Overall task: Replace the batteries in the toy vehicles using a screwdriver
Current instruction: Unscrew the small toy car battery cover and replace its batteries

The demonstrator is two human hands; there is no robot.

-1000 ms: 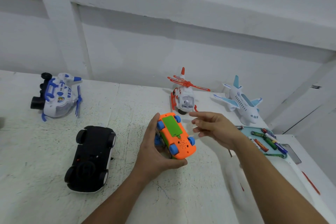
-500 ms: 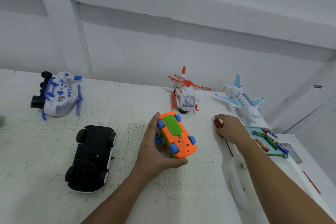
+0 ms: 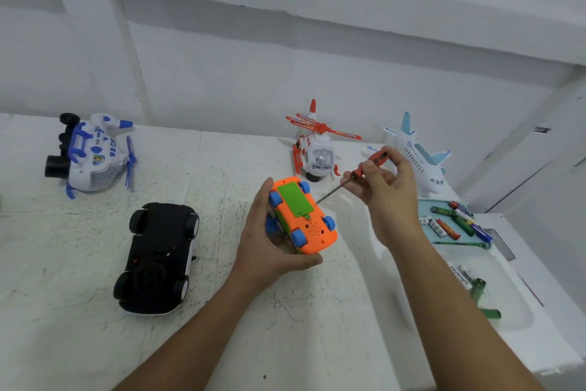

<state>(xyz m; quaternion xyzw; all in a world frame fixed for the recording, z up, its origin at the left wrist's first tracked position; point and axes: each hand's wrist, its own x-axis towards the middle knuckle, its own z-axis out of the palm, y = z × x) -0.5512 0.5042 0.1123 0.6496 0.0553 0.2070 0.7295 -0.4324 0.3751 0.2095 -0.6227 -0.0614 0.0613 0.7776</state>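
Observation:
My left hand grips an orange toy car held belly-up above the table, its green battery cover and blue wheels facing me. My right hand pinches a red-handled screwdriver by the handle. The metal shaft points down-left, and its tip hangs just right of the green cover, apart from the car. A light blue tray at the right holds several batteries.
A black toy car lies upside down at the left. A blue-and-white helicopter, a red-and-white helicopter and a white airplane stand along the back wall. More batteries and a green piece lie at the right edge.
My right hand reached to the table beside the tray, picked up the screwdriver and brought it up toward the orange car. The left hand kept holding the car.

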